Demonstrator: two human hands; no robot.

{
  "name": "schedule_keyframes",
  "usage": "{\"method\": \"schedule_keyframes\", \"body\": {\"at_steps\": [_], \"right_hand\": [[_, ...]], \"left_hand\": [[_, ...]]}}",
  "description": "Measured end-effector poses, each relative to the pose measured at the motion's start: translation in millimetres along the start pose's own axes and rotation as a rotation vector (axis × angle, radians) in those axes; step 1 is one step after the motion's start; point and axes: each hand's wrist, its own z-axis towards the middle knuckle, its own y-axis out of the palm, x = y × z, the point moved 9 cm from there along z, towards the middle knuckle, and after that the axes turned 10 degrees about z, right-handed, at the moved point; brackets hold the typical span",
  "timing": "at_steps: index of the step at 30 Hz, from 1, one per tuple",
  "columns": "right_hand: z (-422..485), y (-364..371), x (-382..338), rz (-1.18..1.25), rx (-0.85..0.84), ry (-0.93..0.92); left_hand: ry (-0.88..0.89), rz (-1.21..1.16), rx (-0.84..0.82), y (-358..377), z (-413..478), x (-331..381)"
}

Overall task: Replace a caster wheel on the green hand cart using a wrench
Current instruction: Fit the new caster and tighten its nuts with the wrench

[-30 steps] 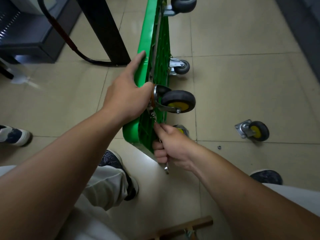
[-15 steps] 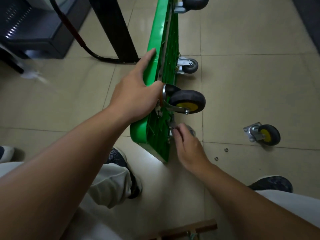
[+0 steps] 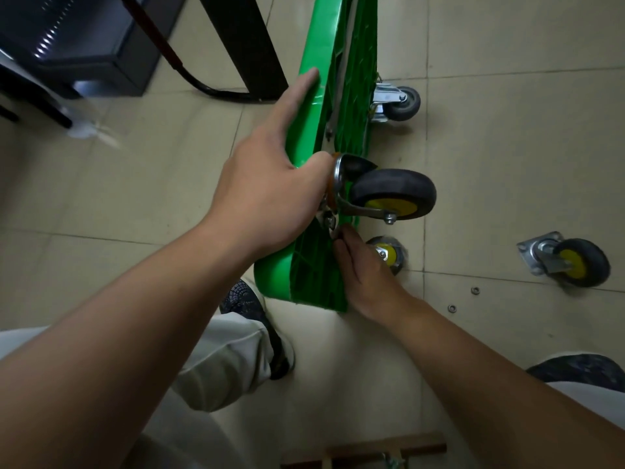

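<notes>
beige floor tiles [image 3: 507, 147] hold the green hand cart [image 3: 329, 38] on edge at upper centre, left hand [image 3: 267, 194] gripping its rim beside the mounted caster wheel [image 3: 394, 192], right hand [image 3: 365, 272] reaching the bolt [image 3: 329, 220] below, its grip unclear.

Tiled floor [image 3: 507, 164] — loose caster [image 3: 571, 262], washers [image 3: 475, 290]

Dim indoor light, soft shadows, pale floor glare, wide-angle bending at edges, slight blur
</notes>
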Motion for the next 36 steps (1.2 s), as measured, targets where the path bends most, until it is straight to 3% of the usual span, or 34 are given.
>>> {"method": "schedule_keyframes", "body": {"at_steps": [8, 12, 15, 18, 22, 24, 28, 36], "right_hand": [[-21.0, 8.3, -17.8, 0.087, 0.088, 0.270], [-37.4, 23.8, -37.5, 0.553, 0.056, 0.711], [-43.4, 26.9, -50.2, 0.723, 0.082, 0.840], [-50.9, 26.7, -45.3, 0.601, 0.129, 0.757], [-60.2, 2.3, -31.9, -0.030, 0.187, 0.384], [-63.1, -12.5, -22.3, -0.137, 0.210, 0.281], [-42.5, -28.7, -17.2, -0.193, 0.215, 0.138], [-0.9, -13.8, -12.1, -0.108, 0.053, -0.036]], "left_hand": [[-0.030, -0.014, 0.014, 0.3, 0.3, -0.2], [-0.042, -0.011, 0.019, 0.0, -2.6, 2.8], [-0.044, -0.001, 0.015, 0.1, -4.2, 5.2], [-0.041, -0.007, 0.003, 0.0, -6.2, 5.4], [-0.029, -0.023, -0.010, 0.7, -4.5, 4.5], [-0.025, -0.030, -0.008, 1.5, -3.5, 3.8], [-0.023, -0.052, -0.008, 1.6, 0.6, -0.5], [-0.016, -0.035, -0.007, 0.9, 2.4, -2.1]]}}
